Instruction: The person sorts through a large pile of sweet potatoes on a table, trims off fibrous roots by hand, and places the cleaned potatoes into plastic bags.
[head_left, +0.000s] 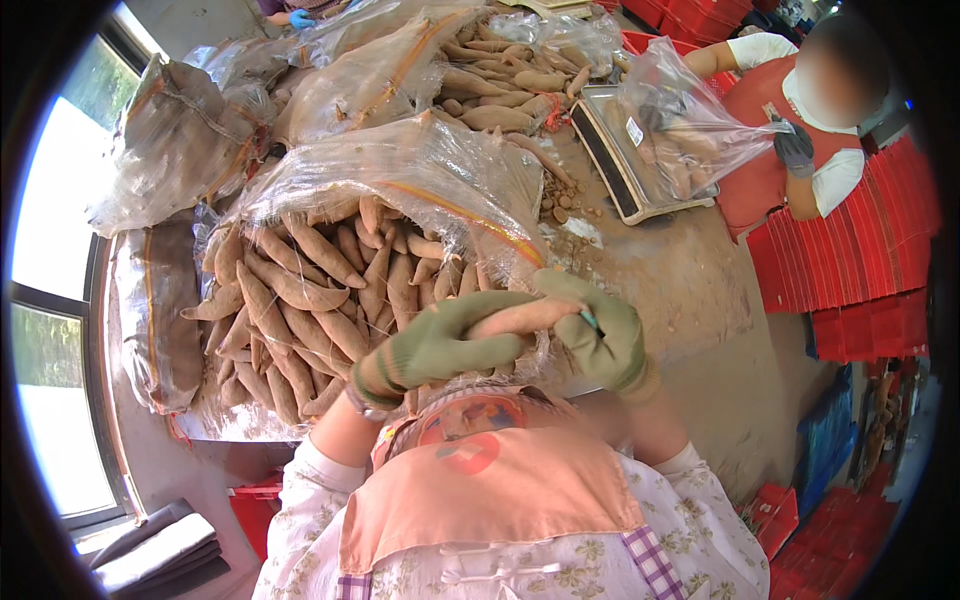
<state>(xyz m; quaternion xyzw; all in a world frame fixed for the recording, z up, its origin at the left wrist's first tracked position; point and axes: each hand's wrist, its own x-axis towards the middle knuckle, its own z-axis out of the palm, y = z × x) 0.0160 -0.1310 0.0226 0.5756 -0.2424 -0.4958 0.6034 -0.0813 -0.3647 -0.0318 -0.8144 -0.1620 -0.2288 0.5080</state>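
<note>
My left hand, in a green work glove, grips a sweet potato around its left part. At the other end of that root is my right hand, gloved alike, with fingers around a small teal-coloured tool. The tool's kind cannot be made out, since the fingers hide most of it. Just beyond my left hand, many loose sweet potatoes spill from an opened clear plastic sack with an orange stripe.
More filled sacks stand at the left, by a window. A platform scale bears a clear bag of sweet potatoes, held by a co-worker. Red crates are stacked at right; another person's blue-gloved hand shows at the back.
</note>
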